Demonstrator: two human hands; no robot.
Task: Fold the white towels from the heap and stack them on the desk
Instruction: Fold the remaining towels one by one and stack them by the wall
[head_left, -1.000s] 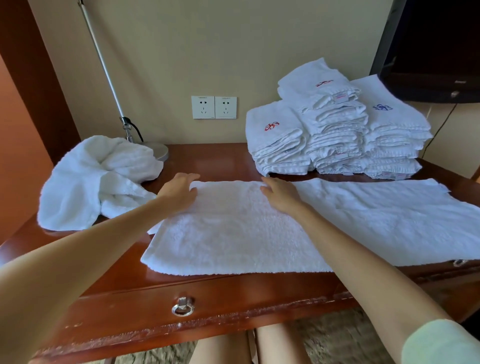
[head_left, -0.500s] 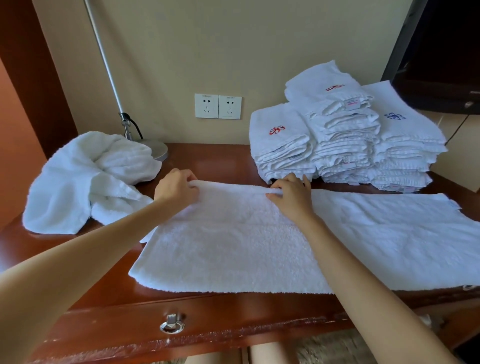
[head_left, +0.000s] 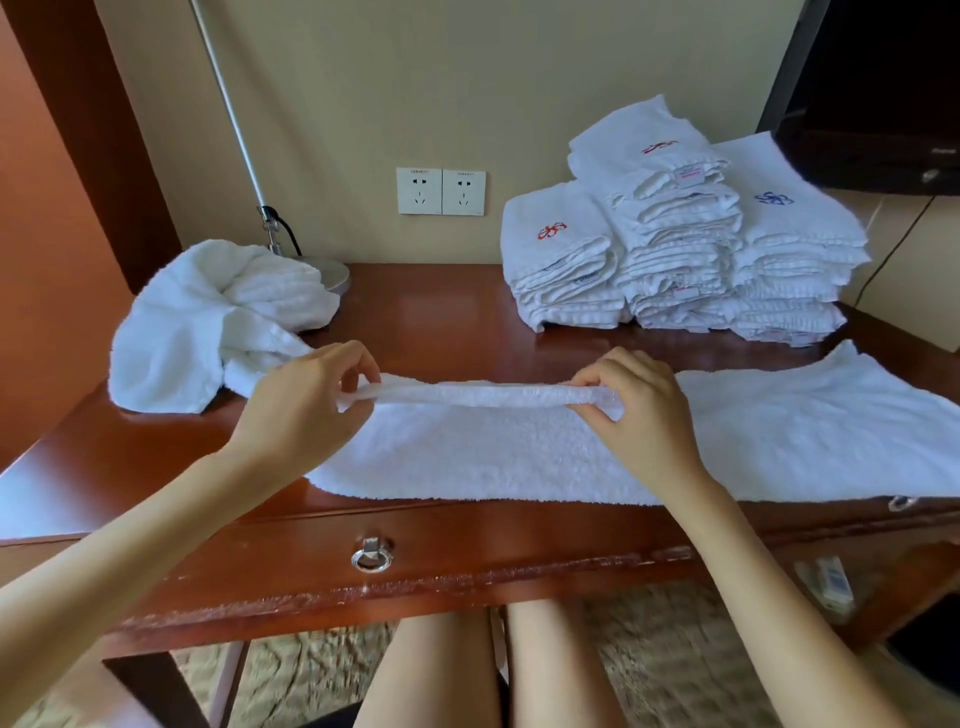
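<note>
A white towel (head_left: 519, 457) lies spread across the front of the reddish wooden desk (head_left: 436, 317), its right part reaching the frame's right edge. My left hand (head_left: 306, 400) pinches the far edge at its left corner. My right hand (head_left: 639, 405) pinches the same edge further right. Between them the far edge is lifted a little off the desk and pulled toward me. A crumpled heap of white towels (head_left: 208, 322) sits at the desk's left. Stacks of folded white towels (head_left: 675, 244) with red and blue embroidery stand at the back right.
A lamp with a round metal base (head_left: 327, 273) and slanted pole stands behind the heap. Two wall sockets (head_left: 441, 191) are on the beige wall. A dark screen (head_left: 883, 93) sits at the upper right. The drawer has a ring pull (head_left: 371, 558). My knees show below the desk.
Both hands went from lying flat at the towel's far edge to pinching it. They have raised that edge and drawn it toward me.
</note>
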